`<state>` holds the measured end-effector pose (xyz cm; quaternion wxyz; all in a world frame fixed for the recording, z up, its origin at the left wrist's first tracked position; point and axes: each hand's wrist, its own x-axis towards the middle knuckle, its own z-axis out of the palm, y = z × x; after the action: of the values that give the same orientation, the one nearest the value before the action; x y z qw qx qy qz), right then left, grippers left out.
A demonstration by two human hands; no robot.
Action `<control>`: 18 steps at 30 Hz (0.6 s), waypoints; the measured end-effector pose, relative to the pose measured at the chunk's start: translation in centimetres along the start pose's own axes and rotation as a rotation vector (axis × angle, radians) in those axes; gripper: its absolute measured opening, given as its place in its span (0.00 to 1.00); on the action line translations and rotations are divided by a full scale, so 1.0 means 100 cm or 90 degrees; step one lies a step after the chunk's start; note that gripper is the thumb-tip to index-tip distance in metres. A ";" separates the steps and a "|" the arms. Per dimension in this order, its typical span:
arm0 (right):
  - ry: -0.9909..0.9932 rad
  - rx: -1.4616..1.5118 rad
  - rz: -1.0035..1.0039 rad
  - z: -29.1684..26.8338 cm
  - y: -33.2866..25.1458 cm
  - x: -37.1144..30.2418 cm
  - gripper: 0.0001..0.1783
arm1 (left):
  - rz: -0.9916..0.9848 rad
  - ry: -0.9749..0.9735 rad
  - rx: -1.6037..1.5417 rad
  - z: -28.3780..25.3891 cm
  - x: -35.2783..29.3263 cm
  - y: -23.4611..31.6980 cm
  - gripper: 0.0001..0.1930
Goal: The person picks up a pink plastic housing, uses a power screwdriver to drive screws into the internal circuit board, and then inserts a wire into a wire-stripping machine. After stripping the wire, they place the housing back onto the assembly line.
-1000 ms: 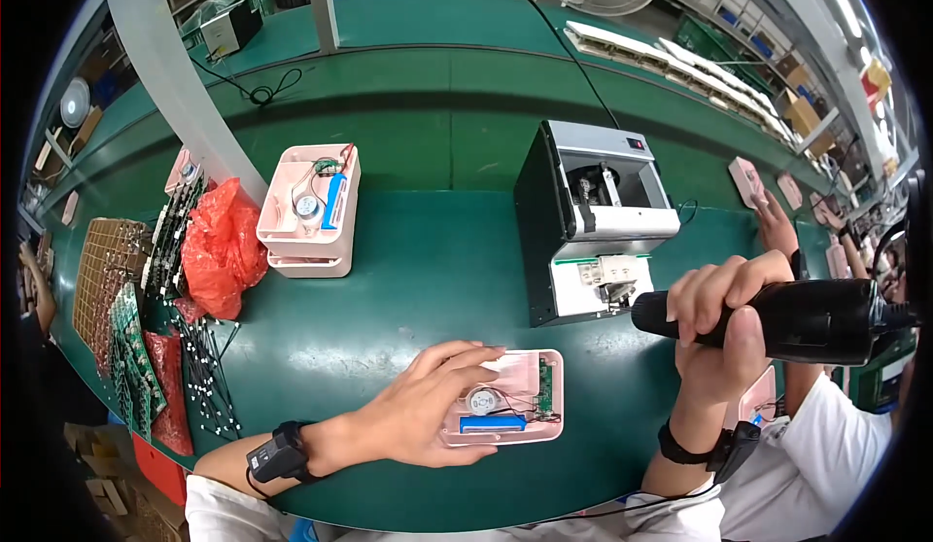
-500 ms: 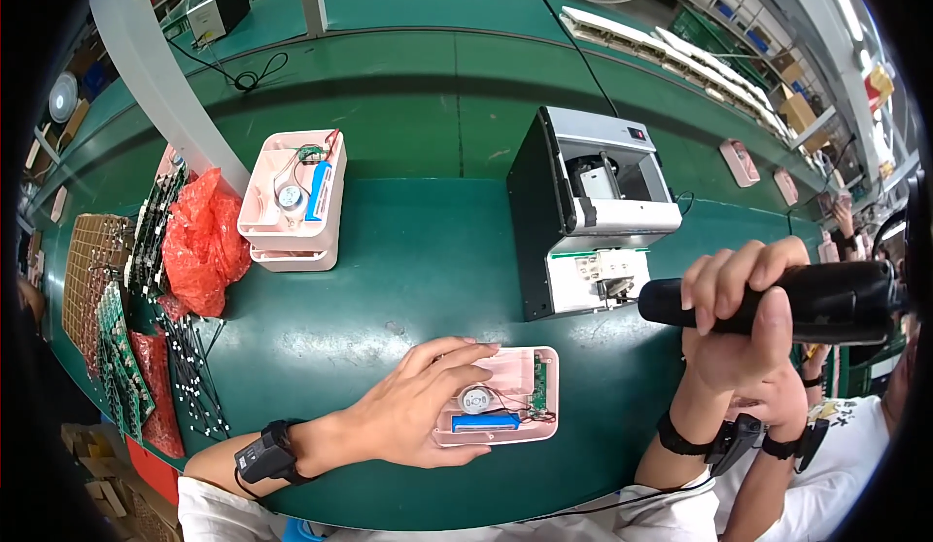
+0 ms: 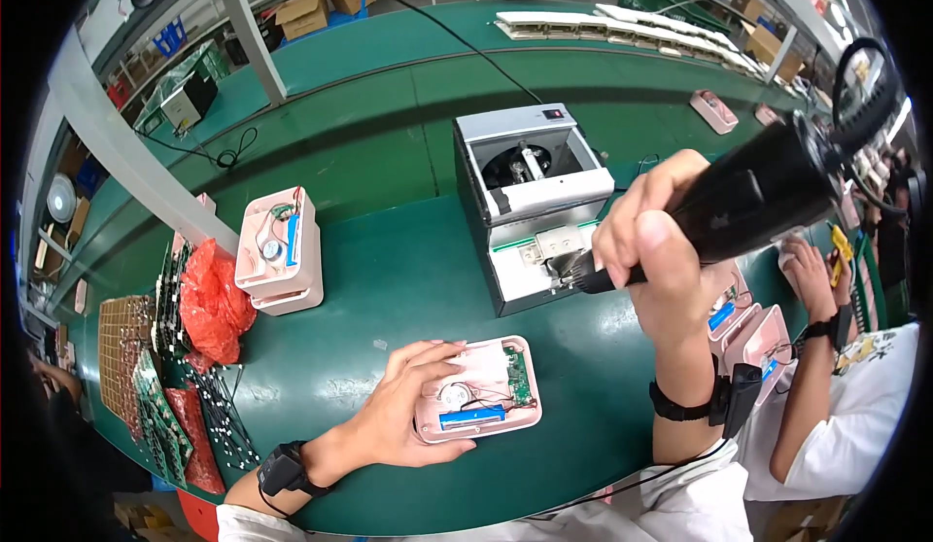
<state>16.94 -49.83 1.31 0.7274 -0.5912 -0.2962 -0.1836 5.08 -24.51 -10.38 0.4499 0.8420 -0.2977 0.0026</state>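
Note:
My left hand [image 3: 403, 406] grips the left side of an open pink plastic case [image 3: 481, 401] that lies flat on the green bench [image 3: 389, 289]. Inside the case I see a round silver part, a blue bar and a small green circuit board. My right hand [image 3: 656, 245] is raised above the bench and wrapped around a black electric screwdriver [image 3: 753, 197]. The screwdriver's tip points left at the front of a grey and white feeder machine [image 3: 530, 197]. A black strap sits on each wrist.
Two stacked pink cases [image 3: 282, 250] stand at the left, beside a red bag [image 3: 214, 299] and racks of green circuit boards [image 3: 146, 386]. At the right another person's hand [image 3: 807, 270] works over more pink cases [image 3: 763, 333]. A fan and cardboard boxes stand behind the bench.
My right hand has lifted the screwdriver and swung its tip toward the machine's front. My head has moved closer to the bench. My left hand stays on the pink case.

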 end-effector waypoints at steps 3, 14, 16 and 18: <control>-0.006 -0.032 0.002 -0.004 -0.016 0.000 0.15 | 0.012 0.004 -0.030 -0.008 0.009 0.000 0.43; 0.100 -0.144 0.308 -0.043 -0.026 -0.026 0.17 | -0.085 0.181 0.093 -0.046 0.119 -0.017 0.60; 0.161 -0.110 0.415 -0.057 -0.010 -0.041 0.17 | -0.085 0.186 0.005 -0.040 0.144 -0.032 0.67; 0.185 -0.082 0.467 -0.063 0.013 -0.054 0.16 | -0.040 0.210 -0.005 -0.036 0.157 -0.049 0.69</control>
<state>15.01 -56.10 -3.98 0.7403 -0.6701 0.0527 -0.0111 21.36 -27.53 -7.62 0.4959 0.8372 -0.1934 0.1254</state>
